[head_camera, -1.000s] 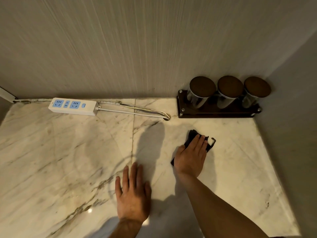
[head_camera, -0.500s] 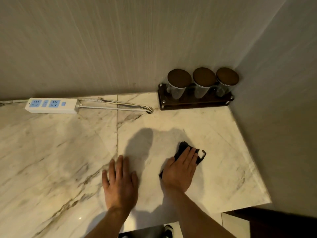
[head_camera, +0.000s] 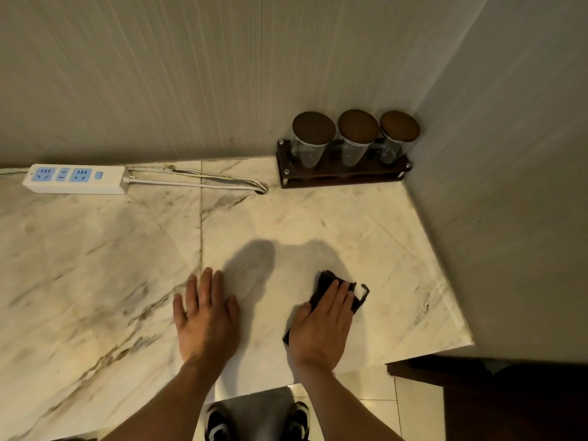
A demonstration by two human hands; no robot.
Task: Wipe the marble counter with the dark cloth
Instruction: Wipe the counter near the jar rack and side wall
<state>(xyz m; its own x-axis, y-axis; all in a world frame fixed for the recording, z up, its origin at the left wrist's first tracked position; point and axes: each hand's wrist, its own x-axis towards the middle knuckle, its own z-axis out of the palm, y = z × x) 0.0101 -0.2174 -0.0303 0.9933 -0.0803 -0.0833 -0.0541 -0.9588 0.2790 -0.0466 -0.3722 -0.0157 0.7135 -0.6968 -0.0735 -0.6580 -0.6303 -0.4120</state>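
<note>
I see my right hand (head_camera: 321,326) pressing flat with fingers spread on the dark cloth (head_camera: 327,281) near the right near edge of the marble desk (head_camera: 95,265), while my left hand (head_camera: 206,316) lies open and empty beside it.

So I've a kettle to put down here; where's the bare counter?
Bare marble counter lies left of the left hand, in front of the power strip. Another patch lies between the jar rack and the right hand on the dark cloth. The back edge is crowded.
</note>
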